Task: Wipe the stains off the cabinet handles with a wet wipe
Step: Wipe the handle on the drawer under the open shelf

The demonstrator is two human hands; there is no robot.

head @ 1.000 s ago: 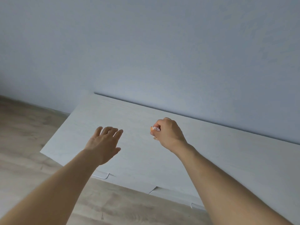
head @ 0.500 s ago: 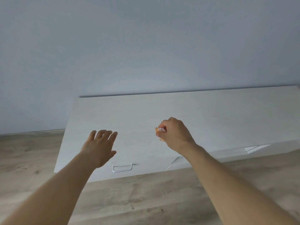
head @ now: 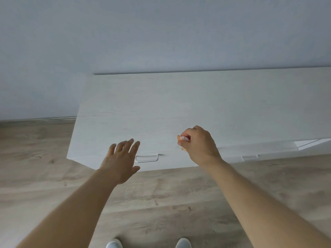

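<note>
Right hand (head: 198, 144) fingers curled tight round small wet wipe (head: 183, 138), ready to scrub. Left hand (head: 120, 161) fingers straight, slightly spread, hovering beside near-left handle (head: 146, 158) (probably bracing). Second handle (head: 249, 157) further right, untouched.

wet wipe (head: 183, 138): mostly hidden inside the right hand (head: 198, 144) — only a scrap shows
cabinet (head: 179, 111): cut off at right edge
shoes (head: 114, 244): cropped by bottom edge

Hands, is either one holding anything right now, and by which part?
The right hand pinches a small wadded wet wipe in its curled fingertips; which part of the wipe cannot be told. The left hand holds nothing, its fingers straight.
</note>
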